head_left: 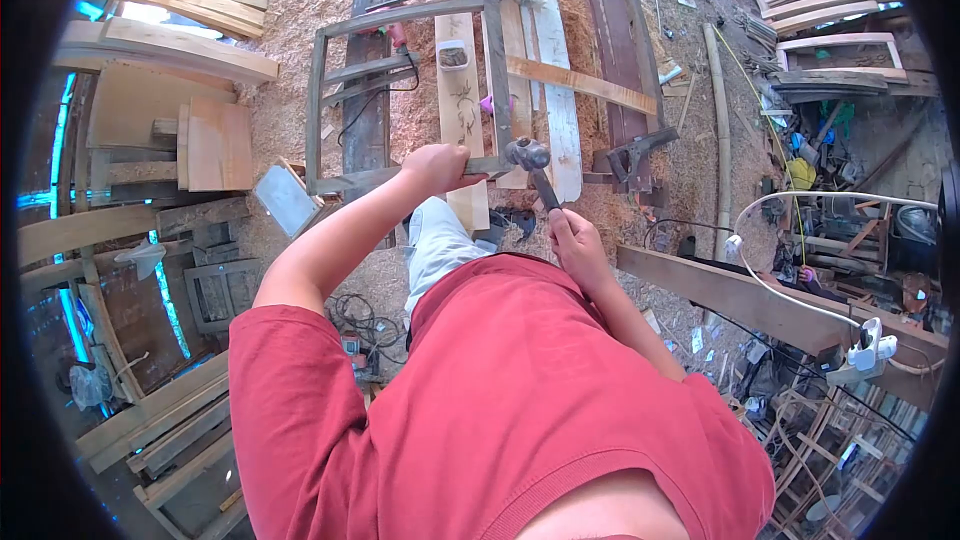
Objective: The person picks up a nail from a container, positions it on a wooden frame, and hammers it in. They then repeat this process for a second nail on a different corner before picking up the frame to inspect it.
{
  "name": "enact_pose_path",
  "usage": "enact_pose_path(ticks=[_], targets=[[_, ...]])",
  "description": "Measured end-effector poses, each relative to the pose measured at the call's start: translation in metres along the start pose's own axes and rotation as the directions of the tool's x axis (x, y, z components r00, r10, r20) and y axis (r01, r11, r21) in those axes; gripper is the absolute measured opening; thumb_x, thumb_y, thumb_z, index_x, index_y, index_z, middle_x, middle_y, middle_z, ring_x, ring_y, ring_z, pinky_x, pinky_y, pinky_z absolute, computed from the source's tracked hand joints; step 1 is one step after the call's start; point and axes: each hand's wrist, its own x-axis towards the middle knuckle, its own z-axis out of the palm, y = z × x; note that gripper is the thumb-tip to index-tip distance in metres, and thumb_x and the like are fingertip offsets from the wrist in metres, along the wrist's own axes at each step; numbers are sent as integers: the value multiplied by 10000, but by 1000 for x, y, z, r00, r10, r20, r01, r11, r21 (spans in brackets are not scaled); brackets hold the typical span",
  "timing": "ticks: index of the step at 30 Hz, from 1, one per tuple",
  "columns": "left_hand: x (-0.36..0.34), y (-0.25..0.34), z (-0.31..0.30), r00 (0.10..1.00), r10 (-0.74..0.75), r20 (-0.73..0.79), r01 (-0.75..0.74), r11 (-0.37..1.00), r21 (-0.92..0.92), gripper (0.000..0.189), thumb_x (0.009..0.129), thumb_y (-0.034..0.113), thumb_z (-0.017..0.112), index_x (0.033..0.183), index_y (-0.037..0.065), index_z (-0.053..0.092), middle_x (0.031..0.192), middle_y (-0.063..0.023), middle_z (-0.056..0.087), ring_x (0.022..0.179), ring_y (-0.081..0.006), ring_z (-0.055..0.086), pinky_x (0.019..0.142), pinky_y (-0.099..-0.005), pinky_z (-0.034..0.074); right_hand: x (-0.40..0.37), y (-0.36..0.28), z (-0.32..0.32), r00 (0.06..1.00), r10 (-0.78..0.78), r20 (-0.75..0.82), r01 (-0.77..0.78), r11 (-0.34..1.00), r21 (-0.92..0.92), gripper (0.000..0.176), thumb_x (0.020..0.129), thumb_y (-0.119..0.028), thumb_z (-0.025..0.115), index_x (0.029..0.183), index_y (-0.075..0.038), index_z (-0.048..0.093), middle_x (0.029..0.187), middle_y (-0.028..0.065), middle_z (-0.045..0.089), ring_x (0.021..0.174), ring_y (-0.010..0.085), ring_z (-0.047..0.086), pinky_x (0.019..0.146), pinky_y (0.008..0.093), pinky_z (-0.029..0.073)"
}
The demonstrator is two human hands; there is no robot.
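A rectangular wooden frame [311,105] lies across planks in front of me. My left hand [437,168] is wrapped round its near rail, close to the right-hand corner. In my right hand [577,243] is a hammer [543,187], gripped by its dark handle. The metal hammer head is beside that near right corner and overlaps it in this view. Within the frame's outline are a white tub [453,55] with small contents and a red-handled tool [397,35] with a black cord.
Long planks [560,105] run away from me over wood shavings. A dark clamp-like tool [632,155] rests at the right. Stacked boards [215,145] stand at the left. A beam [740,300] and a power strip [870,345] with a white cord are near my right side.
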Motion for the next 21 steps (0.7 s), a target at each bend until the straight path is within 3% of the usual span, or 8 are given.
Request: enact_pose_path(ticks=[7, 10, 16, 19, 21], targets=[[0, -1, 3, 1000, 1, -7, -1, 1000, 9, 579, 972, 667, 643, 1003, 94, 724, 889, -200, 767, 855, -417, 762, 738, -544, 601, -2, -11, 4, 1000, 8, 4, -8, 999, -49, 512, 1130, -432, 573, 788, -55, 627, 642, -48, 508, 599, 56, 468, 540, 273, 374], [0, 1, -2, 1000, 1, 8, -1, 1000, 7, 622, 974, 685, 627, 998, 72, 729, 906, -203, 769, 877, -416, 763, 760, -539, 605, 2, 2, 6, 998, -67, 0, 67, 995, -77, 484, 1145, -462, 533, 846, -85, 583, 646, -73, 463, 509, 19, 384, 454, 240, 278], [-2, 3, -6, 999, 2, 33, -3, 1000, 9, 725, 981, 732, 580, 979, 23, 734, 928, -210, 772, 909, -406, 767, 787, -523, 618, 0, -1, 7, 1000, 8, 0, -8, 1000, 17, 467, 1147, -459, 529, 861, -92, 565, 642, -77, 434, 508, 26, 385, 452, 234, 288], [-1, 0, -1, 1000, 22, 9, -22, 1000, 14, 728, 982, 735, 574, 977, 25, 732, 923, -208, 773, 904, -401, 769, 783, -518, 622, -10, -22, 5, 999, -36, 12, 35, 995, 93, 503, 1138, -436, 549, 804, -64, 605, 667, -33, 527, 615, 60, 485, 552, 273, 384], [0, -1, 0, 1000, 30, 9, -30, 999, 31, 726, 983, 736, 571, 979, 28, 731, 924, -204, 776, 898, -397, 771, 778, -514, 624, -16, -20, 7, 997, -76, -7, 76, 995, 66, 501, 1137, -433, 551, 806, -62, 608, 673, -34, 531, 622, 61, 487, 557, 272, 386]])
